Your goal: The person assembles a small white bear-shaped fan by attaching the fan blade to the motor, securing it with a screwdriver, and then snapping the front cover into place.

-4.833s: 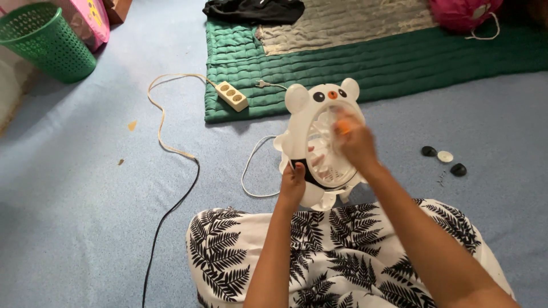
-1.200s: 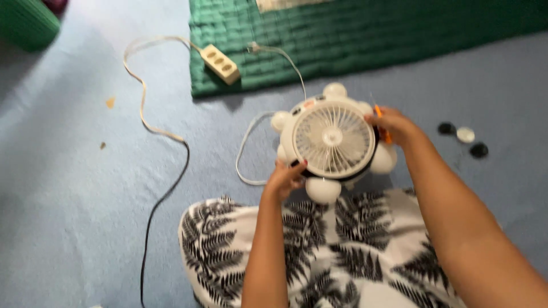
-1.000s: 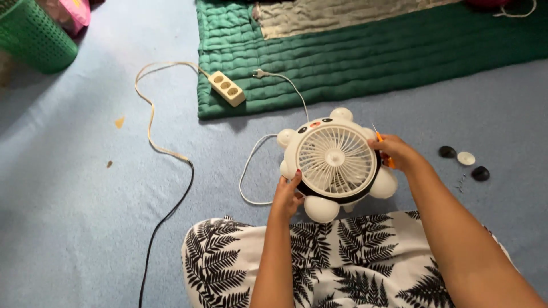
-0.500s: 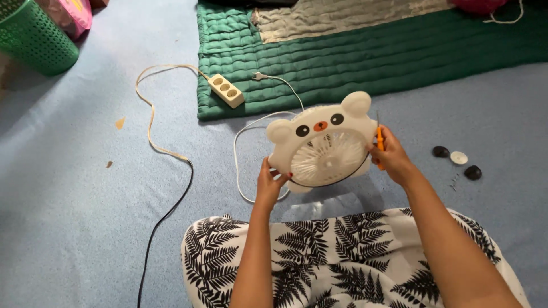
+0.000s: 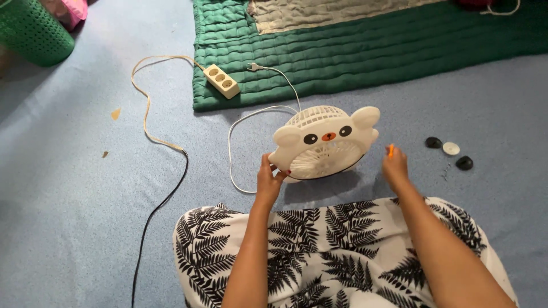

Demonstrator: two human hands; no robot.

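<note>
A small white fan point(image 5: 322, 142) shaped like a bear's face stands on the blue floor in front of my knees, its face towards me. My left hand point(image 5: 270, 177) grips its lower left edge. Just right of the fan, my right hand point(image 5: 395, 164) is off it and closed around a small orange screwdriver point(image 5: 391, 149), of which only the tip of the handle shows. The fan's white cord point(image 5: 240, 145) loops to the left, and its plug point(image 5: 253, 67) lies on the green quilt.
A cream power strip point(image 5: 222, 81) with a long cable point(image 5: 149, 125) lies at the edge of the green quilt point(image 5: 365, 45). Two black caps point(image 5: 463, 163), a white disc point(image 5: 451, 148) and small screws point(image 5: 444, 171) lie to the right. A green basket point(image 5: 31, 31) stands far left.
The fan was turned from lying grille-up to standing with its face towards me. My right hand has let go of its right edge and moved slightly away, still holding the screwdriver.
</note>
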